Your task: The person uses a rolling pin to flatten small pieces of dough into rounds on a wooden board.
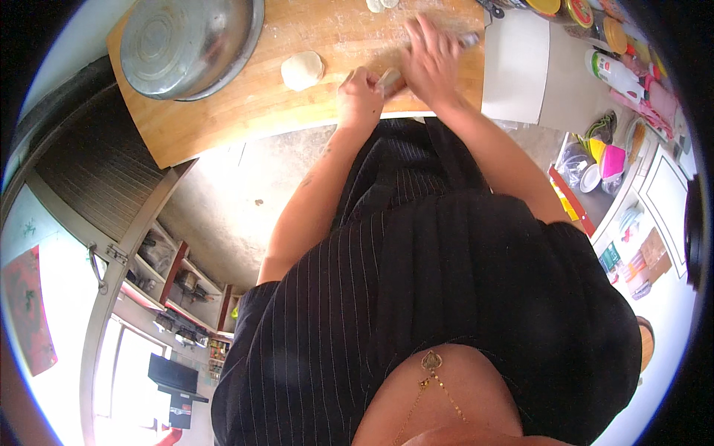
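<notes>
My left hand pinches the edge of a small piece of dough near the front edge of the floured wooden board. My right hand, slightly blurred, lies flat with its fingers spread over a rolling pin, whose end shows past the fingers; most of the pin is hidden. To the left of my hands lies a flattened round of dough. A few small pale dough pieces are at the top edge of the view.
A large metal basin rests upside down on the board's left part. Right of the board is a white panel, with lidded jars and a white bottle beyond. A dark ribbed surface lies at the left.
</notes>
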Tool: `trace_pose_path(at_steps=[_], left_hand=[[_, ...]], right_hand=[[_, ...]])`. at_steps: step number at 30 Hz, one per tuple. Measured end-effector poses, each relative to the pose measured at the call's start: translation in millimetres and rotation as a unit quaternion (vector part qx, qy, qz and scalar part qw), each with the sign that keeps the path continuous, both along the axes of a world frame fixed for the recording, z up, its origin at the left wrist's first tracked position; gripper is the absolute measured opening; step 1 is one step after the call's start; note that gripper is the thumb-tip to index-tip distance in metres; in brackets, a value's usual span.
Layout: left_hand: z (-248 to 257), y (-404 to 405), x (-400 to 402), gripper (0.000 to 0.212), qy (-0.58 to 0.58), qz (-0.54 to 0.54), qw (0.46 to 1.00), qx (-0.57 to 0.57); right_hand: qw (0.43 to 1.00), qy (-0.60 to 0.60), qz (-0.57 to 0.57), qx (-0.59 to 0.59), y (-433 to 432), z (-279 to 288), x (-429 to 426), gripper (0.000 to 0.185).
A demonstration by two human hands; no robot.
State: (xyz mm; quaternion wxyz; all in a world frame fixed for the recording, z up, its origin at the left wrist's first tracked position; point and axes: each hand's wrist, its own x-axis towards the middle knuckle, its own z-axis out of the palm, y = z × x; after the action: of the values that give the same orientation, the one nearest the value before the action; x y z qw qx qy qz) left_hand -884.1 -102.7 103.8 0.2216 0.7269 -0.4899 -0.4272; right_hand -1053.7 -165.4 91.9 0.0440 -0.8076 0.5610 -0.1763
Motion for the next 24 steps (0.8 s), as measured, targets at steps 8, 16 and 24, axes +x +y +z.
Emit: trace_pose_path(at_steps=[8,16,24], left_hand=[[3,-1,8,0.010,0.004,-0.006,1.000,0.013],[6,-9,0,0.015,-0.104,-0.061,0.986,-0.114],[11,-8,-8,0.011,-0.075,-0.023,0.994,-0.082]], right_hand=[[0.999,0.037,-0.002,0.014,17,7,-6,0.059],[0.999,-0.037,-0.017,-0.008,-15,14,31,0.057],[0.999,-0.042,0.005,0.012,-19,13,28,0.060]])
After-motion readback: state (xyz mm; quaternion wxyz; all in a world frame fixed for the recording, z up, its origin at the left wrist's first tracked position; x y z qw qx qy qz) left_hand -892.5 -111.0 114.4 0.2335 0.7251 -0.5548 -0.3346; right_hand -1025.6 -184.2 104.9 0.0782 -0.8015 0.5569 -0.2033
